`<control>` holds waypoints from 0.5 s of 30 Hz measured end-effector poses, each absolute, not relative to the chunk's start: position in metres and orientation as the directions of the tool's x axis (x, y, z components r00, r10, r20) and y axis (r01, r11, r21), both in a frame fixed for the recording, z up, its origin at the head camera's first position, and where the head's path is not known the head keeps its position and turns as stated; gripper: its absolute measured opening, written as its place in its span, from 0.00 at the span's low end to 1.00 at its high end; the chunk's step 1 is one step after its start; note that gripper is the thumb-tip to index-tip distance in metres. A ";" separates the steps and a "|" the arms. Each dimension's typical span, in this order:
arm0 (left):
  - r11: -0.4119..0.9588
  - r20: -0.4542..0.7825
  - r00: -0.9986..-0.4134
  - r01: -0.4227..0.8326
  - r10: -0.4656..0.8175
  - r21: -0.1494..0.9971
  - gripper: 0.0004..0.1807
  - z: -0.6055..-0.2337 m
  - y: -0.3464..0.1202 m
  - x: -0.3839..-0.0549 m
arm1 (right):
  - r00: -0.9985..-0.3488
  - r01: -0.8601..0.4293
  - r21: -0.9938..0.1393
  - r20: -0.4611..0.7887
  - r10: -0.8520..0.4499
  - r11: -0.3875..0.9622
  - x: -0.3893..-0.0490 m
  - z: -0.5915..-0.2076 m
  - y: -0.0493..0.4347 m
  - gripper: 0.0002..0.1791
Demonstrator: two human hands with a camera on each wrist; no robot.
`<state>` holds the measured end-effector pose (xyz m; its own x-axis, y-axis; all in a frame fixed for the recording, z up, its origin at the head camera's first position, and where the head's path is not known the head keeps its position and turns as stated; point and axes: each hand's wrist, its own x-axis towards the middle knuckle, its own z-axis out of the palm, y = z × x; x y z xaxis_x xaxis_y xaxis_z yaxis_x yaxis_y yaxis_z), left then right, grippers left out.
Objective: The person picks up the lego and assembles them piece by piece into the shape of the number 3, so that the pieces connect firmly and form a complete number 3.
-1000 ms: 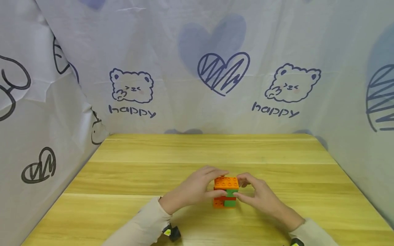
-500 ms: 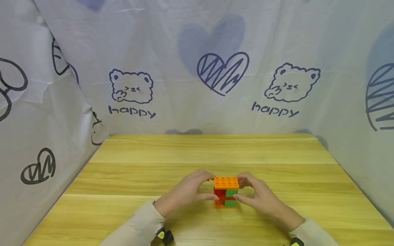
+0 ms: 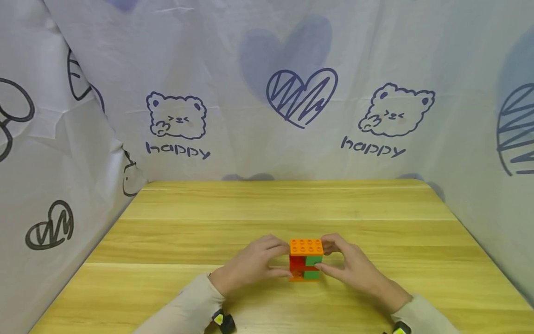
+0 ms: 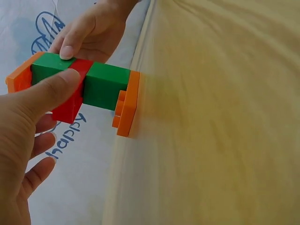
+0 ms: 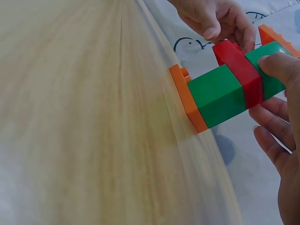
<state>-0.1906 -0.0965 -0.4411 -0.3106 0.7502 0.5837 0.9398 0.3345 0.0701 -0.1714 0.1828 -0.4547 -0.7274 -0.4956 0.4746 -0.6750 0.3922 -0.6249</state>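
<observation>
A small stack of toy building bricks [image 3: 306, 247] stands upright on the table, just right of the middle in the head view. Orange studded plates form its top and base. Between them are an upper green brick [image 5: 265, 55], a red brick [image 5: 239, 70] and a lower green brick [image 5: 218, 96]. My right hand [image 3: 354, 269] grips the stack from the right, thumb on the upper green brick and fingers behind. On the left, my left hand [image 3: 248, 262] is held with thumb and fingers spread apart, tips right beside the stack's edge. In the left wrist view its thumb overlaps the red brick.
The wooden table [image 3: 187, 204] stretches around the stack. White cloth [image 3: 238, 139] with printed hearts and bears hangs behind it and along both sides. Pale sleeves with dark wrist devices cover both forearms.
My left hand has drawn back leftward from the top and front of the stack, uncovering its left side. My right hand and the stack have stayed put.
</observation>
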 end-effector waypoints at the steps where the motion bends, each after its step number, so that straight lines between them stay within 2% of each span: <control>1: 0.337 0.581 -0.312 0.939 0.751 0.070 0.24 -0.442 -0.096 -0.190 | -0.725 -0.678 -0.622 0.478 -0.496 0.392 -0.171 -0.455 0.183 0.26; 9: 0.352 0.579 -0.318 0.934 0.751 0.057 0.23 -0.445 -0.095 -0.189 | -0.729 -0.675 -0.621 0.478 -0.489 0.399 -0.169 -0.455 0.182 0.26; 15: 0.373 0.575 -0.348 0.924 0.741 0.079 0.23 -0.448 -0.095 -0.188 | -0.729 -0.673 -0.630 0.477 -0.491 0.387 -0.169 -0.454 0.181 0.25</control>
